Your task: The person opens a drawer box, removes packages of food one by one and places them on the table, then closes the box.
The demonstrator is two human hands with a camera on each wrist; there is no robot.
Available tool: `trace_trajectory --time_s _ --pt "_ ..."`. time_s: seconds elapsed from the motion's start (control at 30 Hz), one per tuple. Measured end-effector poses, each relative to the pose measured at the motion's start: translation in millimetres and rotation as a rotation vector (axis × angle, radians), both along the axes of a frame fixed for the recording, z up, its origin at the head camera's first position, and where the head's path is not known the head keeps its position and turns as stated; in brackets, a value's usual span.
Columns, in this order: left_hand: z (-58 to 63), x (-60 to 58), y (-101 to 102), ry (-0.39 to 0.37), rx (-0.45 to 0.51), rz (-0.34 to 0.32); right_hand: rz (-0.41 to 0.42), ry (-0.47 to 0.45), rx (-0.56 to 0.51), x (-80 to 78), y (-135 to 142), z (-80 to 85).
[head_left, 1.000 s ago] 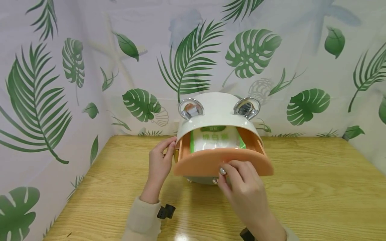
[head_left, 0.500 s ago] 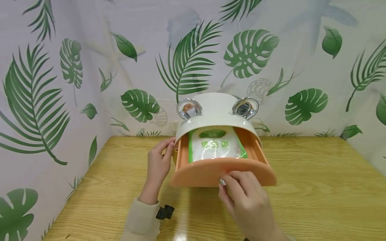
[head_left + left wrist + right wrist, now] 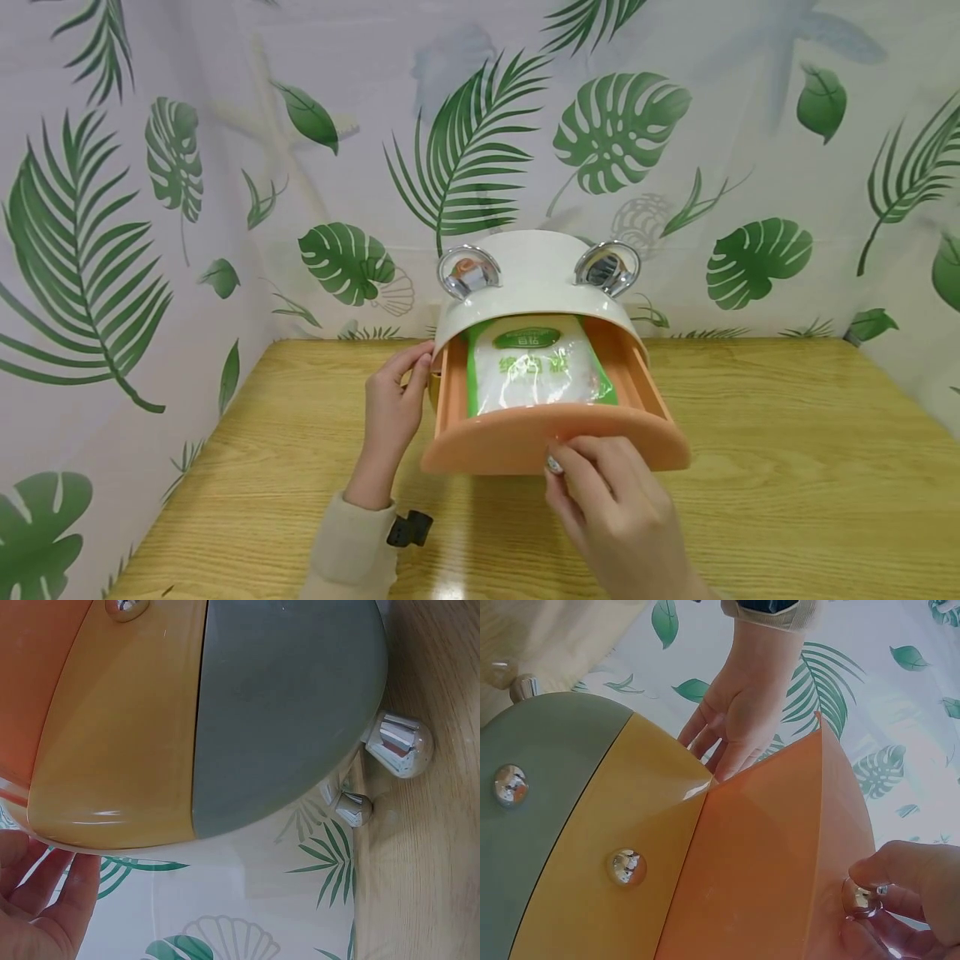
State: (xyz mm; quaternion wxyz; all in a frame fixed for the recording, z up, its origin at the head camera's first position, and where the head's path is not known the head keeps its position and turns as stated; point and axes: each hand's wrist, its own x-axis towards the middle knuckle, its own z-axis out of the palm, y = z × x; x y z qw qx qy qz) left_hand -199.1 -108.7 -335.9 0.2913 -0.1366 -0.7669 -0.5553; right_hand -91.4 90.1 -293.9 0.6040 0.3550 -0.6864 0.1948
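Cabinet: glossy white domed plastic cabinet [image 3: 536,292] with two round chrome ear-like fittings [image 3: 474,277], standing on a yellowish wood-grain table [image 3: 787,425].
Top drawer: orange plastic drawer with a curved front [image 3: 480,443]; stands pulled out towards the person, inside showing, rear under the white hood.
In the drawer: white plastic packet with green edges and green print [image 3: 536,367], lying face up; its far end reaches back to the hood.
Right hand [image 3: 618,512]: grasps the small round chrome knob [image 3: 861,898] on the orange front, pinched between thumb and fingers.
Left hand [image 3: 393,404]: fingertips touch the cabinet's left side near the hood's edge; fingers extended, not wrapped round anything.
Lower drawers: mustard-yellow front [image 3: 120,735] below the orange one, then grey-green front [image 3: 289,705]; both pushed in, each with a chrome knob.
Base: shiny chrome feet [image 3: 401,744] on the table.
Left cuff: beige sleeve [image 3: 351,542], small black device [image 3: 410,528] at the wrist.
Backdrop: white cloth printed with green leaves [image 3: 622,133].
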Motion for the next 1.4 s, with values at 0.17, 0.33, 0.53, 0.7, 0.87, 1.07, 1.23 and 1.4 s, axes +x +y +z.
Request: trace_trajectory --time_s 0.17,0.33,0.53,0.7,0.87,1.07,1.23,1.4 --pt "-0.6 -1.3 -0.6 0.012 -0.001 0.009 0.012 -0.01 0.021 1.9 0.7 -1.8" --pt "-1.6 -1.0 -0.9 -0.004 -0.006 -0.001 -0.001 -0.045 0.044 6.4 0.6 -0.9" --pt "-2.1 -0.7 -1.1 -0.016 -0.006 -0.012 -0.015 -0.085 0.057 12.2 0.0 4.7" --pt "-0.7 -0.2 -0.3 -0.016 -0.008 -0.01 -0.024 -0.091 0.065 11.4 0.9 1.3" --pt "-1.8 -1.1 -0.7 -0.017 -0.004 -0.007 -0.04 -0.094 0.073 10.9 2.1 -3.1" --pt "-3.7 -2.0 -1.5 -0.018 -0.007 -0.014 -0.046 -0.101 0.077 10.7 3.3 -5.4" --pt "-3.3 -2.2 -2.0 -0.011 -0.011 -0.013 -0.042 -0.089 0.077 10.3 3.4 -7.0" --pt "-3.9 -2.1 -2.1 -0.006 -0.015 -0.01 -0.033 -0.086 0.073 9.9 2.8 -6.7"
